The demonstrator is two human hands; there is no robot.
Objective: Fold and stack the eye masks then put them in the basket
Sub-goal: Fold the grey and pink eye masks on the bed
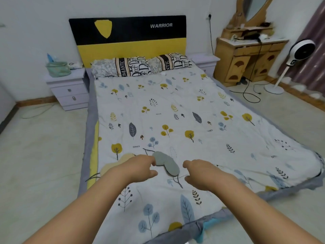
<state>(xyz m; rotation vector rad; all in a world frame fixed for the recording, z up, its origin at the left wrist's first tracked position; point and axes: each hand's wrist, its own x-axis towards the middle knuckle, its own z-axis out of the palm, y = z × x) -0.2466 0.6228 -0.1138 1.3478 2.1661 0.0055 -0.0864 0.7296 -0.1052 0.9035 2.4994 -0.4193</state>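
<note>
A grey eye mask point(167, 164) lies flat on the leaf-patterned bedspread point(175, 111) near the foot of the bed. My left hand point(140, 167) hovers at its left end, fingertips touching or almost touching the mask's upper lobe, fingers curled apart. My right hand point(200, 173) is just to the right of the mask, fingers curved and apart, holding nothing. A pale yellow shape point(121, 161), possibly another mask, lies partly hidden behind my left hand. A green basket point(58, 68) stands on the left nightstand.
Two pillows point(140, 66) lie at the headboard. A lilac nightstand point(68, 88) stands left of the bed, a wooden dresser point(246, 57) and a white fan point(297, 55) to the right. A black cable point(251, 95) trails on the floor.
</note>
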